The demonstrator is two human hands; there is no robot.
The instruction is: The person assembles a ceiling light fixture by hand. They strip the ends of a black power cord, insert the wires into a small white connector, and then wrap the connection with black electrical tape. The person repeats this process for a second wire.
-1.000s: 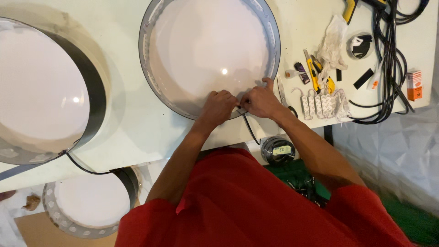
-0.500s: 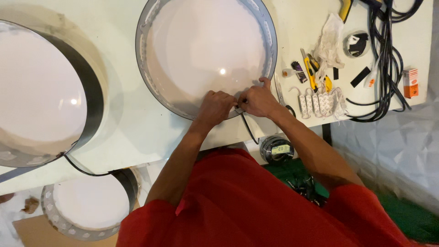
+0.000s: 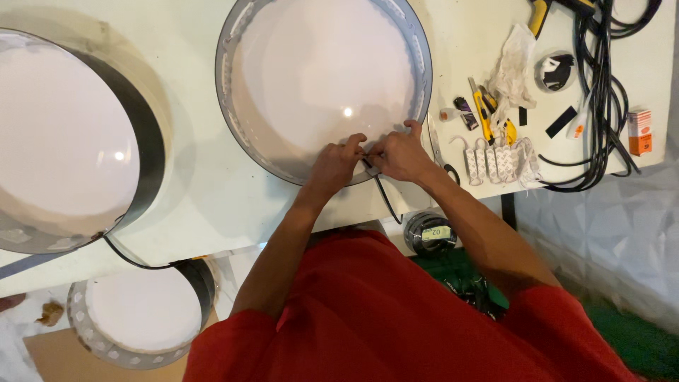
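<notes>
A large round white pan with a grey metal rim lies on the white table in front of me. My left hand and my right hand meet at the pan's near rim, fingers pinched together on a thin black wire. That wire drops from the rim over the table's front edge. What exactly sits between my fingertips is hidden. My red shirt fills the bottom of the view.
A second round pan with a dark rim lies at the left, a third on the floor below. To the right: a string of white modules, yellow cutter, black cables, tape roll, small orange box. A wire spool sits under the table edge.
Both hands stay at the pan's near rim with only small finger shifts. The view has drifted slightly.
</notes>
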